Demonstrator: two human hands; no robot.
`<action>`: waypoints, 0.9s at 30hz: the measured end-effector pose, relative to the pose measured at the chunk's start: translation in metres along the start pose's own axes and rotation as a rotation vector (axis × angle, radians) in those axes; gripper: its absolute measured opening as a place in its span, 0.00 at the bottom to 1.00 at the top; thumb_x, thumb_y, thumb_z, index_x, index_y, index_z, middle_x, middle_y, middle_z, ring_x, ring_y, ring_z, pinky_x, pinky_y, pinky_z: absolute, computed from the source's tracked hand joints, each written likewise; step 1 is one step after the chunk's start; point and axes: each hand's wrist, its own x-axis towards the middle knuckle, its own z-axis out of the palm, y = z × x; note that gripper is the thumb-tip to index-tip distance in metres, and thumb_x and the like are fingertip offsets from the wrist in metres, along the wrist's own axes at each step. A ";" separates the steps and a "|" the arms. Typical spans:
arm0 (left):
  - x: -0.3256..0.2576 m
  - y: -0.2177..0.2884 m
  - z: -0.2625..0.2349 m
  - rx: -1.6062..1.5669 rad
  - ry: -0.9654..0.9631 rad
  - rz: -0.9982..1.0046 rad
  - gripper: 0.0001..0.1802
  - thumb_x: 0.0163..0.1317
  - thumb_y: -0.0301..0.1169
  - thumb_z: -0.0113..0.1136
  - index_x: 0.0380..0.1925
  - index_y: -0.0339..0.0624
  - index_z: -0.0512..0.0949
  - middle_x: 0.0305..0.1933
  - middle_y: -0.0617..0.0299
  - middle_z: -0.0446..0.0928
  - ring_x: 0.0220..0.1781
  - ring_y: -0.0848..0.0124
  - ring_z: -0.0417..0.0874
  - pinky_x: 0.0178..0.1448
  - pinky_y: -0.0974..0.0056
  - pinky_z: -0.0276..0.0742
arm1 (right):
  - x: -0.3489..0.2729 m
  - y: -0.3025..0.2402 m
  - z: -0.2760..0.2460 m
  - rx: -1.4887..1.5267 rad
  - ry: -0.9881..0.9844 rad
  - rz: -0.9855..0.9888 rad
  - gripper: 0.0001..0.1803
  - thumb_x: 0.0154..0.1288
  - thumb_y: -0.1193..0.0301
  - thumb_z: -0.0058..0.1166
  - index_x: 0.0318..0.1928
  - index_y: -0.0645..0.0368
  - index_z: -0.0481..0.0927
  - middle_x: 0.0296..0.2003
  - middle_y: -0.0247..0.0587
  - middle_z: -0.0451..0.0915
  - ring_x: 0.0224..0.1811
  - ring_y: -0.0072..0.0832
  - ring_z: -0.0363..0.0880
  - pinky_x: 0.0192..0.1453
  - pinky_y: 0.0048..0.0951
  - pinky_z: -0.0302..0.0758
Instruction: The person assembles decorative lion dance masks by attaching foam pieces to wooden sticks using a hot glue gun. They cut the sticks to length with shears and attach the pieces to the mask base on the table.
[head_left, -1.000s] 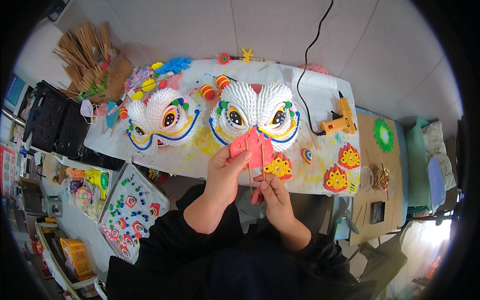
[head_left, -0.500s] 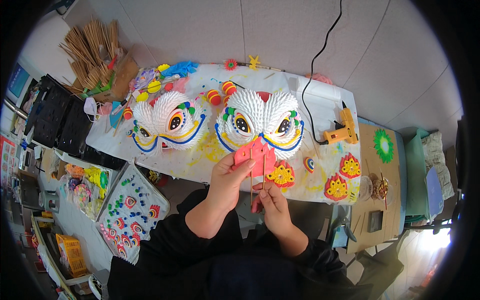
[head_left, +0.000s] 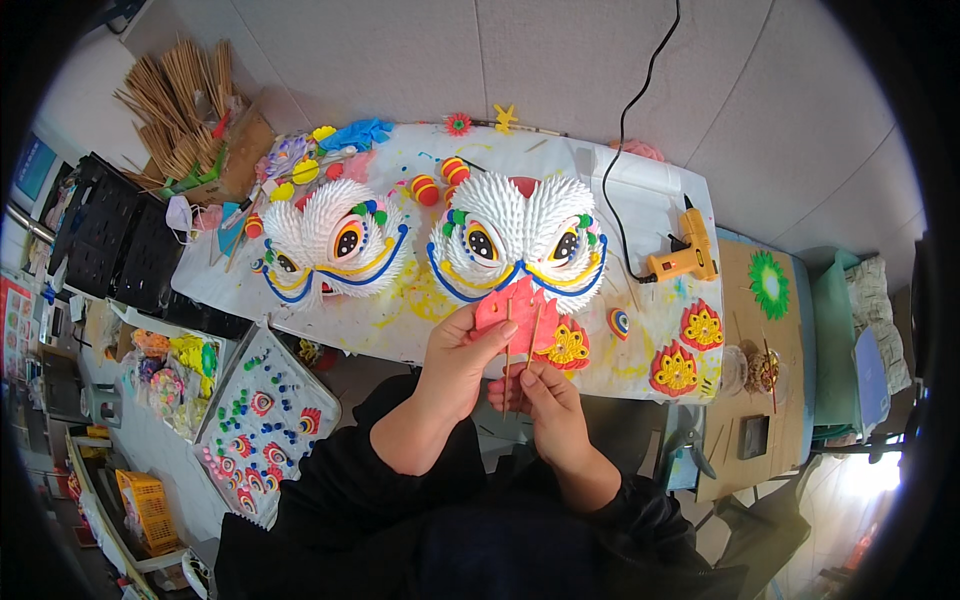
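Observation:
My left hand [head_left: 455, 352] pinches a flat, flame-edged pinkish-red piece [head_left: 522, 318], its thumb over the lower left. Two thin wooden sticks [head_left: 533, 337] lie across the piece, their lower ends sticking out below it. The fingers of my right hand [head_left: 543, 400] close around the right stick's lower part; the left stick passes beside the fingertips. Just beyond is a white lion-head mask [head_left: 515, 225] with blue and yellow trim. Partly behind the held piece lies a red-and-yellow flame ornament [head_left: 568, 345].
A second lion-head mask [head_left: 330, 240] sits left. Toward the right are a yellow glue gun [head_left: 690, 258] with a black cord, an eye-shaped ornament [head_left: 619, 323] and flame ornaments [head_left: 674, 371]. A box of wooden sticks [head_left: 185, 110] stands far left; a tray [head_left: 225, 420] holds small coloured pieces.
The right stick has moved upward on the red piece and now leans, its top further right. The red piece has shifted slightly right. My right hand has risen a little.

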 end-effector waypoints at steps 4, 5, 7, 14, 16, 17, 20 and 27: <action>0.000 0.000 0.000 0.009 -0.003 0.007 0.15 0.61 0.24 0.61 0.49 0.36 0.76 0.47 0.62 0.80 0.47 0.77 0.79 0.52 0.70 0.73 | -0.001 -0.003 0.002 -0.019 0.019 0.036 0.15 0.75 0.68 0.40 0.51 0.65 0.73 0.41 0.45 0.81 0.42 0.31 0.81 0.50 0.31 0.76; 0.000 0.000 0.000 0.012 0.000 0.007 0.15 0.61 0.24 0.61 0.49 0.36 0.76 0.47 0.62 0.80 0.47 0.78 0.79 0.52 0.70 0.73 | -0.001 -0.003 0.002 -0.034 0.016 0.029 0.15 0.74 0.67 0.40 0.51 0.64 0.74 0.41 0.46 0.81 0.42 0.32 0.81 0.50 0.32 0.76; 0.000 0.000 0.000 0.014 -0.002 0.007 0.15 0.61 0.24 0.61 0.49 0.36 0.77 0.47 0.62 0.80 0.46 0.78 0.79 0.51 0.70 0.73 | -0.001 -0.001 0.003 -0.052 0.032 0.030 0.15 0.74 0.66 0.41 0.50 0.64 0.75 0.40 0.48 0.81 0.41 0.35 0.82 0.50 0.35 0.77; -0.002 -0.002 -0.001 -0.009 -0.016 -0.007 0.14 0.62 0.25 0.60 0.48 0.36 0.77 0.45 0.62 0.80 0.44 0.79 0.79 0.50 0.70 0.73 | -0.001 0.006 0.001 -0.044 -0.011 0.012 0.13 0.74 0.68 0.41 0.49 0.64 0.74 0.33 0.38 0.78 0.34 0.28 0.78 0.45 0.31 0.76; -0.003 0.005 -0.009 0.049 0.079 0.030 0.14 0.62 0.25 0.59 0.48 0.35 0.77 0.45 0.62 0.80 0.43 0.79 0.79 0.49 0.71 0.73 | -0.007 0.005 -0.002 0.016 -0.055 0.029 0.13 0.75 0.68 0.40 0.49 0.63 0.73 0.32 0.34 0.76 0.32 0.24 0.76 0.42 0.25 0.74; -0.003 0.010 -0.015 0.085 0.140 0.027 0.13 0.62 0.25 0.59 0.48 0.35 0.77 0.44 0.62 0.80 0.43 0.79 0.79 0.49 0.71 0.73 | -0.012 0.004 -0.004 -0.016 -0.069 0.009 0.12 0.75 0.69 0.40 0.48 0.63 0.73 0.32 0.34 0.76 0.32 0.23 0.76 0.41 0.24 0.73; -0.017 0.042 -0.049 0.502 0.246 0.525 0.12 0.63 0.23 0.58 0.46 0.32 0.78 0.43 0.61 0.81 0.45 0.77 0.79 0.51 0.70 0.74 | -0.034 -0.005 -0.016 -0.014 -0.071 -0.004 0.11 0.75 0.69 0.39 0.49 0.61 0.73 0.33 0.34 0.76 0.30 0.20 0.74 0.35 0.19 0.69; -0.026 0.076 -0.119 2.003 -0.065 0.809 0.18 0.53 0.24 0.59 0.46 0.35 0.76 0.49 0.51 0.79 0.49 0.59 0.82 0.48 0.59 0.78 | -0.059 -0.017 -0.033 -0.231 0.045 0.021 0.17 0.74 0.68 0.40 0.57 0.61 0.71 0.28 0.26 0.69 0.25 0.12 0.57 0.29 0.14 0.55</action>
